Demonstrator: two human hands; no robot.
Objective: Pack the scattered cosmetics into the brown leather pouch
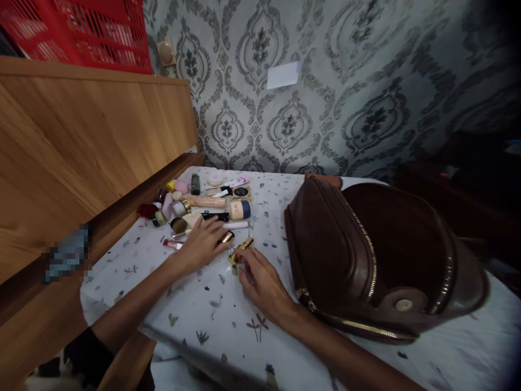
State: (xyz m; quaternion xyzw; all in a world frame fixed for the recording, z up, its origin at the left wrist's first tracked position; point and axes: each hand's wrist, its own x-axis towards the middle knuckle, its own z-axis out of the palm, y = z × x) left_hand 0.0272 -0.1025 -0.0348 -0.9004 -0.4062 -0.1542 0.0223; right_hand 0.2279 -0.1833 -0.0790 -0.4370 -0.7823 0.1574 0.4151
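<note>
Gold tube (241,251) lies on the cloth-covered worktop (189,326), between the 2 hands and well apart from the brown bag (325,233). Its long axis runs on a slant: 1 end points toward the wearer and left, the other away and right. Right hand (264,279) is the nearer; seen from it, the tube lies ahead and slightly left, against the fingertips. Fingers are curled and contact looks likely, but whether they grip or only touch, cannot tell. Left hand (203,239) is palm down on the tube's left side, fingers loosely spread, their tips just beside a gold-capped item (228,237). Nothing shows clearly in its grasp; the underside is hidden, so cannot tell. Beyond the left hand: white stick (236,225), blue-lidded jar (240,209), then peach tube (207,201), the last lying roughly crosswise to the wearer.
</note>
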